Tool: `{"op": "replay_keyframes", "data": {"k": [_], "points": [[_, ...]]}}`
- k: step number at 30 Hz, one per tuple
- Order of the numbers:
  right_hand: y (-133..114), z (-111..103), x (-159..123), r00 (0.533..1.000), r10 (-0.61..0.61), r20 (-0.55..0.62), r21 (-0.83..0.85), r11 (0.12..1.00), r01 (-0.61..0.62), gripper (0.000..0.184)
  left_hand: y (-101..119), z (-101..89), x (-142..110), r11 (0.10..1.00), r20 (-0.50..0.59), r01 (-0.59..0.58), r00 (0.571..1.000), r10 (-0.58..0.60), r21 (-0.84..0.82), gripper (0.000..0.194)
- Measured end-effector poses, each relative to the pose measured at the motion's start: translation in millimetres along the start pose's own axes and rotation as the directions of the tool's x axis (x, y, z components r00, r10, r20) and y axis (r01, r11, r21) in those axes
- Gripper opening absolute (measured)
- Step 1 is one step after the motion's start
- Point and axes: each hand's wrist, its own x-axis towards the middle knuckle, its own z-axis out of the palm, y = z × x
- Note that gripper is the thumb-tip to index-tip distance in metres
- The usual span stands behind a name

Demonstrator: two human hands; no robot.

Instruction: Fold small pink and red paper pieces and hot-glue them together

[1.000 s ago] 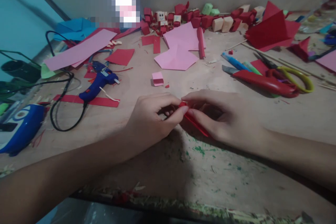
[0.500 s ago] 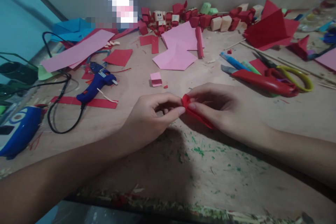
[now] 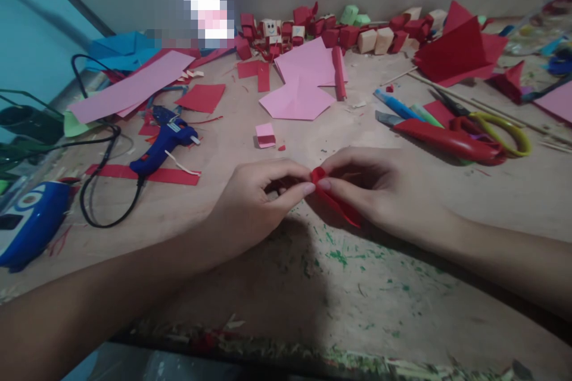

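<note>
Red paper strip [image 3: 338,207]: between my left hand [image 3: 252,199] and right hand [image 3: 393,196], at the middle of the counter [image 3: 232,131]; from the left fingers it lies rightward and toward the near edge.
Long axis: slanting, from the curled end at the meeting fingertips down toward the near edge and the right, its tail passing beneath the right thumb.
Nearer hand: the right, its thumb lying along the strip; the left meets only the curled end.
Right fingers: I have them pinched on the strip just beside its curl, forefinger arched on the far side.
Left fingers: thumb and forefinger drawn together on the curl; I judge this a light pinch.
Forearms: left reaching in from the lower left, right from the right edge, palms turned inward.
Pink folded piece [image 3: 266,136]: just beyond the left hand, apart from the fingers.
Tail's contact: whether it touches the counter, I cannot tell.
</note>
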Motion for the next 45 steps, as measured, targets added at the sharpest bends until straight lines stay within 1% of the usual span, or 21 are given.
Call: {"op": "replay_keyframes", "data": {"k": [3, 8, 15, 20, 26, 35, 39, 42, 45], "points": [[-0.7, 0.3, -0.9, 1.0, 0.017, 0.004, -0.002, 1.0, -0.017, 0.005, 3.0, -0.3, -0.8, 1.0, 0.008, 0.002, 1.0, -0.002, -0.007, 0.009], [-1.4, 0.5, -1.2, 1.0, 0.001, 0.018, 0.004, 1.0, -0.001, 0.007, 7.8, -0.4, -1.2, 1.0, 0.005, 0.0, 1.0, 0.0, 0.012, 0.008], [-2.8, 0.9, -1.5, 1.0, -0.003, 0.03, -0.031, 1.0, 0.004, 0.007, 6.2, -1.1, -0.9, 1.0, 0.034, 0.015, 0.999, -0.016, 0.009, 0.009], [-1.2, 1.4, -1.8, 0.999, -0.011, 0.038, -0.047, 0.999, 0.013, 0.008, 8.7, -2.8, 0.1, 0.999, 0.046, 0.004, 0.999, -0.006, 0.042, 0.011], [-1.3, 0.6, -2.9, 0.997, -0.042, 0.065, -0.056, 0.997, 0.045, 0.01, 11.0, -5.8, 2.4, 0.993, 0.077, -0.009, 0.997, -0.001, 0.12, 0.012], [-5.4, -2.1, -2.3, 0.994, -0.049, 0.1, -0.045, 0.998, 0.054, 0.015, 11.3, -7.6, 1.8, 0.996, 0.131, -0.018, 0.991, 0.007, 0.084, 0.013], [-6.3, -1.8, -1.6, 0.995, -0.04, 0.09, -0.071, 0.996, 0.046, 0.017, 12.2, -7.9, 2.6, 0.996, 0.132, -0.02, 0.991, 0.008, 0.087, 0.013], [-5.3, -2.4, -1.5, 0.996, -0.019, 0.083, -0.07, 0.997, 0.024, 0.022, 12.2, -7.1, 2.8, 0.996, 0.117, -0.018, 0.993, 0.007, 0.092, 0.013], [-3.6, -2.7, -1.8, 0.996, -0.007, 0.093, -0.024, 1.0, 0.009, 0.017, 11.9, -6.9, 2.9, 0.996, 0.101, -0.013, 0.995, 0.004, 0.088, 0.013]]}}
